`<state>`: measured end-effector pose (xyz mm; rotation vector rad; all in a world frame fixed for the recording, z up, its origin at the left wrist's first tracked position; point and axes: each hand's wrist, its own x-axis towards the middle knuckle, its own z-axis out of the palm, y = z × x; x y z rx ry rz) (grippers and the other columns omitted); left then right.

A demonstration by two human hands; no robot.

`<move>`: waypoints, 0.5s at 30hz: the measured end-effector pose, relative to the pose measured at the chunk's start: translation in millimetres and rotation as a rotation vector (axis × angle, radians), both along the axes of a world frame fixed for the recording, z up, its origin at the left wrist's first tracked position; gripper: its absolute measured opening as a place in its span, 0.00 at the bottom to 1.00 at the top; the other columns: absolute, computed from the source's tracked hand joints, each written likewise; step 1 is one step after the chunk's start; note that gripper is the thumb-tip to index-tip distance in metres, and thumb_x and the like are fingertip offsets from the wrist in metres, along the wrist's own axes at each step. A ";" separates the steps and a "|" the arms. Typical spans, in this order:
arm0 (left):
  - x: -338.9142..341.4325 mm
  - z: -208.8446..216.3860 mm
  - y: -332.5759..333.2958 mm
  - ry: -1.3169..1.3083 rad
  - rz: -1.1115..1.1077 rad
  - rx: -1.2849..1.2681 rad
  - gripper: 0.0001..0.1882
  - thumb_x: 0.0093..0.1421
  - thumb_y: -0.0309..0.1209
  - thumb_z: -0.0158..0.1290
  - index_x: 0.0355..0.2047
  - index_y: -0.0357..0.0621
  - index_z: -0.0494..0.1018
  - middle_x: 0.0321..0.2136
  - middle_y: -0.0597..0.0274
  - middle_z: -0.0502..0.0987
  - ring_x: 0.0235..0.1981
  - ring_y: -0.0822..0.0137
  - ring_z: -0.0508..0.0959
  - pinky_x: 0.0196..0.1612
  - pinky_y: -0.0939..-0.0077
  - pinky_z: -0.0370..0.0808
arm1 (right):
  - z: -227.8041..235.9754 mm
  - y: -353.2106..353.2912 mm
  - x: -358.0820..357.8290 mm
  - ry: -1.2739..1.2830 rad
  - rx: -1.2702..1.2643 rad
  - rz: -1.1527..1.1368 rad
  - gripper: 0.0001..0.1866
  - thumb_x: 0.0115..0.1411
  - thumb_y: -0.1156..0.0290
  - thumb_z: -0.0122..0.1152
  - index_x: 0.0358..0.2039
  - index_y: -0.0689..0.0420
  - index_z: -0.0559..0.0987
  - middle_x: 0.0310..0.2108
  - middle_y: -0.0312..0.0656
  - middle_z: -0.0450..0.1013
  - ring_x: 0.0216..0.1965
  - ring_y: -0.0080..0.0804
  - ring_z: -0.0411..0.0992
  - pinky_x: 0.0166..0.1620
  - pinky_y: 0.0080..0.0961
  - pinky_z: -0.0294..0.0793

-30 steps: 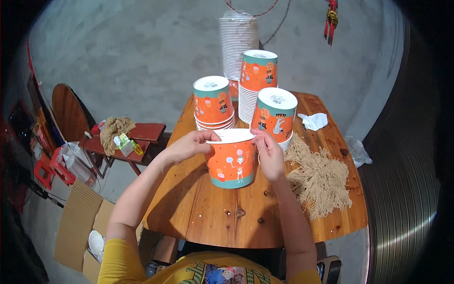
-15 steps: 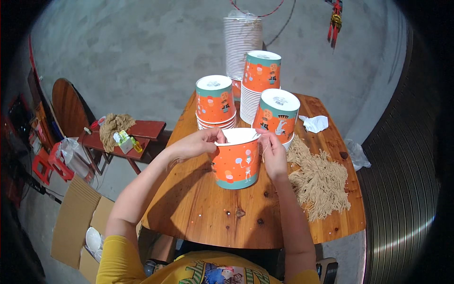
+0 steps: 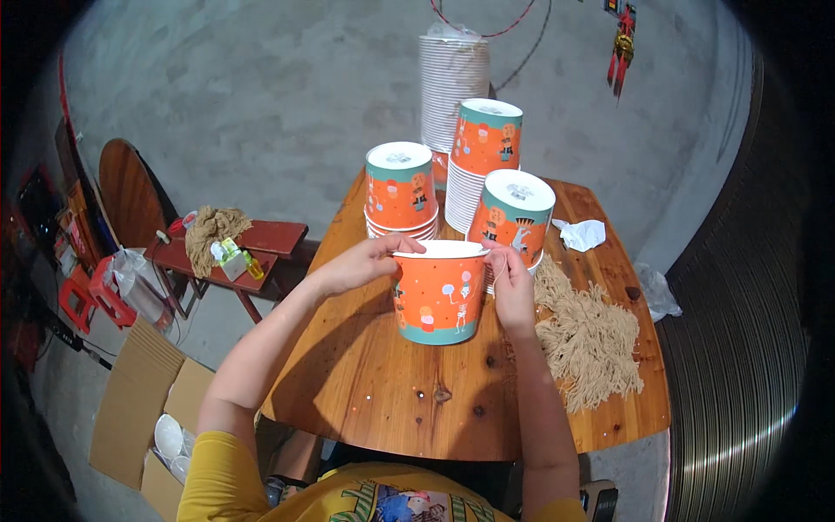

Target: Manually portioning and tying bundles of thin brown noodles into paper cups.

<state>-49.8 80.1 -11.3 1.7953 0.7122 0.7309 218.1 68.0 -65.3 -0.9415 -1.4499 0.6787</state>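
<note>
An orange paper bucket (image 3: 437, 297) with a green base band and skeleton pictures is held between my hands, its mouth up and slightly tilted. My left hand (image 3: 383, 257) grips the left rim, thumb outside and fingertips over the edge. At the right rim my right hand (image 3: 509, 277) pinches a thin beige string, part of which hangs in a loop by the fingers. The inside of the bucket is mostly hidden. Just behind stand nested upside-down buckets in stacks: one at left (image 3: 398, 185), one at right (image 3: 515, 209), and a taller one (image 3: 487, 139) farther back.
A pile of beige strings (image 3: 591, 344) lies on the wooden table (image 3: 383, 409) at right, with a crumpled white paper (image 3: 581, 235) beyond it. A tall wrapped stack of white-rimmed buckets (image 3: 452, 87) stands at the back. An opened cardboard box (image 3: 139, 409) and a red bench (image 3: 270, 237) are at left.
The bucket has tipped so that less of its inside shows. My left fingers have come up out of it to the rim, and my right hand stays at the right rim with the string.
</note>
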 end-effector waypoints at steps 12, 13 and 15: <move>-8.7 -10.1 7.2 -0.075 0.056 -0.020 0.15 0.58 0.22 0.46 0.46 0.39 0.71 0.47 0.64 0.71 0.47 0.74 0.70 0.52 0.76 0.67 | 2.2 -2.7 -2.5 0.049 -0.004 0.075 0.15 0.70 0.65 0.45 0.38 0.65 0.74 0.54 0.46 0.70 0.49 0.25 0.68 0.55 0.23 0.65; -9.3 -9.9 7.4 -0.071 0.053 -0.036 0.11 0.59 0.23 0.46 0.43 0.40 0.70 0.48 0.63 0.70 0.48 0.73 0.69 0.54 0.74 0.66 | 2.1 -2.3 -3.1 0.065 -0.004 0.083 0.15 0.70 0.65 0.45 0.38 0.65 0.75 0.54 0.47 0.70 0.50 0.25 0.68 0.55 0.24 0.65; -10.6 -10.1 8.1 -0.067 0.050 -0.053 0.08 0.60 0.23 0.46 0.40 0.41 0.70 0.49 0.63 0.69 0.50 0.72 0.69 0.56 0.73 0.64 | 5.1 -4.7 -5.0 0.100 -0.025 0.114 0.15 0.70 0.65 0.46 0.38 0.64 0.75 0.55 0.47 0.69 0.50 0.25 0.67 0.55 0.24 0.65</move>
